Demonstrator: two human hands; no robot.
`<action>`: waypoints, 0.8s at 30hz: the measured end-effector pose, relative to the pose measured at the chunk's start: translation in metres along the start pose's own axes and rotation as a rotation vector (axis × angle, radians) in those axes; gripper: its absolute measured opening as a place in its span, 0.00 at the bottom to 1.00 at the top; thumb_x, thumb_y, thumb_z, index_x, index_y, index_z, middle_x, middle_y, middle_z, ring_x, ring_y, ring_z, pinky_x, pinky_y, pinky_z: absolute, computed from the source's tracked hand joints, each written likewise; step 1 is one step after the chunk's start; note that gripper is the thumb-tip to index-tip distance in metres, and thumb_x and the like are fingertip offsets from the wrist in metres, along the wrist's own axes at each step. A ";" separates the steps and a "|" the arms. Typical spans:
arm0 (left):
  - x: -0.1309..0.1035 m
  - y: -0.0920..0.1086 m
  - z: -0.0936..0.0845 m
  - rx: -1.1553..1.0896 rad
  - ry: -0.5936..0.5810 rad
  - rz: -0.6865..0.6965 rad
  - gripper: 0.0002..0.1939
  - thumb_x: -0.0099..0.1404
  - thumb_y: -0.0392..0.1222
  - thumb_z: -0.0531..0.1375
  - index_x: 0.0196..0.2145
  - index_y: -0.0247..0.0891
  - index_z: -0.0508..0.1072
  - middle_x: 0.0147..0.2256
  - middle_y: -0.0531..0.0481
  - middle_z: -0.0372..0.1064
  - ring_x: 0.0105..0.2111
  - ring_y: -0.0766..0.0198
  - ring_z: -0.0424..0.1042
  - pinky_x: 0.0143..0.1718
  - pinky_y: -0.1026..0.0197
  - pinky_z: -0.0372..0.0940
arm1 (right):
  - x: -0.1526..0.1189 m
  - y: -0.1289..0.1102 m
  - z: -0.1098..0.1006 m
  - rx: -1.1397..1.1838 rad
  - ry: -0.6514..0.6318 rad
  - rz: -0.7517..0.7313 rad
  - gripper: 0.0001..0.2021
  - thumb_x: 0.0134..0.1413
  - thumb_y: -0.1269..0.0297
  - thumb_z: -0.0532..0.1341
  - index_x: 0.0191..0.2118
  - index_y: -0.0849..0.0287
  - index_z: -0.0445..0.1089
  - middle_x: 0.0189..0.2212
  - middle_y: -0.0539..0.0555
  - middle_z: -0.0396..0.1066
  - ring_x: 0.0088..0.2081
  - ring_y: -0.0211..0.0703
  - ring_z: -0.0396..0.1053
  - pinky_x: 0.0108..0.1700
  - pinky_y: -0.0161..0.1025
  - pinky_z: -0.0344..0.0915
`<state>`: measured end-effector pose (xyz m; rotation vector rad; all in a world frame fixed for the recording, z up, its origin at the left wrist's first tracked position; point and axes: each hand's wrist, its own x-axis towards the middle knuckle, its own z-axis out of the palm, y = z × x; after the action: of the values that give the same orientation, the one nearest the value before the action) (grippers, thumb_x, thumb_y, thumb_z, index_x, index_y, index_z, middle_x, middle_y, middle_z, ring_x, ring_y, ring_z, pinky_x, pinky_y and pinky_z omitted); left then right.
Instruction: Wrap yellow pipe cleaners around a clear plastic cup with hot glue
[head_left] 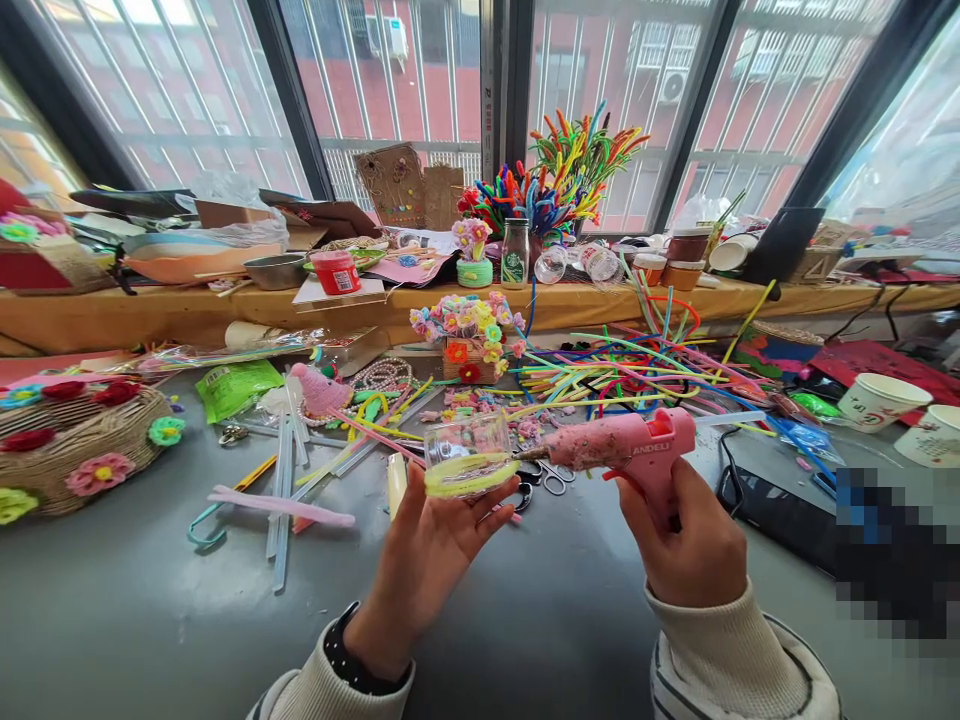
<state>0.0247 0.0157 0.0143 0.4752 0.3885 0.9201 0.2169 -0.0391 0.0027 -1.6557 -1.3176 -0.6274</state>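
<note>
My left hand (442, 535) grips a clear plastic cup (469, 437) tipped on its side, with yellow pipe cleaner (469, 478) wound round its lower part. A pink hot glue gun (622, 445) is in my right hand (694, 530), fingers wrapped round its handle. Its metal nozzle is at the right side of the cup, by the pipe cleaner; whether it touches I cannot tell. A clear glue stick (731, 418) pokes out of the gun's back. Behind the nozzle lie scissors (555, 480), partly hidden.
Glue sticks (281, 500) and a pink pipe cleaner (281, 506) lie left on the grey table. Loose pipe cleaners (622, 365) pile up behind. A decorated basket (82, 440) stands far left, paper cups (885, 400) far right. A black phone-like object (780, 520) and cable lie right of the gun.
</note>
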 end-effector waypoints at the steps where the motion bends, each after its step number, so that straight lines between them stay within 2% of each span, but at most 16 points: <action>1: 0.000 0.000 0.000 0.000 -0.005 0.001 0.28 0.49 0.59 0.57 0.40 0.33 0.71 0.39 0.41 0.72 0.41 0.55 0.69 0.41 0.58 0.61 | 0.000 0.000 0.000 -0.002 -0.001 0.004 0.11 0.49 0.57 0.54 0.24 0.59 0.59 0.15 0.45 0.52 0.15 0.32 0.47 0.18 0.33 0.48; 11: 0.000 -0.001 -0.001 0.014 -0.028 0.013 0.28 0.50 0.59 0.56 0.40 0.32 0.72 0.38 0.40 0.72 0.39 0.56 0.70 0.40 0.59 0.61 | -0.004 0.002 0.003 -0.010 -0.014 0.009 0.13 0.51 0.54 0.51 0.26 0.60 0.60 0.17 0.47 0.58 0.16 0.33 0.52 0.19 0.34 0.48; 17: -0.002 0.002 0.001 0.002 -0.037 0.017 0.29 0.50 0.59 0.55 0.40 0.30 0.71 0.39 0.39 0.71 0.38 0.56 0.69 0.40 0.58 0.61 | 0.004 0.004 0.005 -0.065 -0.021 0.152 0.18 0.45 0.46 0.53 0.24 0.59 0.60 0.15 0.46 0.57 0.15 0.33 0.53 0.20 0.32 0.51; 21: -0.004 0.011 0.004 -0.049 -0.009 0.028 0.30 0.51 0.60 0.54 0.41 0.30 0.70 0.37 0.40 0.72 0.37 0.57 0.70 0.40 0.58 0.62 | 0.013 0.026 0.004 -0.141 -0.160 0.276 0.20 0.42 0.45 0.53 0.28 0.60 0.62 0.15 0.47 0.60 0.17 0.37 0.59 0.23 0.34 0.54; 24: -0.004 0.018 0.006 -0.098 -0.002 0.045 0.31 0.53 0.60 0.51 0.40 0.29 0.70 0.36 0.41 0.72 0.36 0.59 0.70 0.39 0.60 0.63 | 0.013 0.052 0.000 -0.215 -0.320 0.347 0.23 0.40 0.47 0.55 0.37 0.62 0.61 0.24 0.53 0.67 0.25 0.42 0.66 0.27 0.35 0.58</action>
<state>0.0132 0.0206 0.0294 0.3969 0.3304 0.9777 0.2699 -0.0337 -0.0042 -2.1692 -1.1673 -0.3113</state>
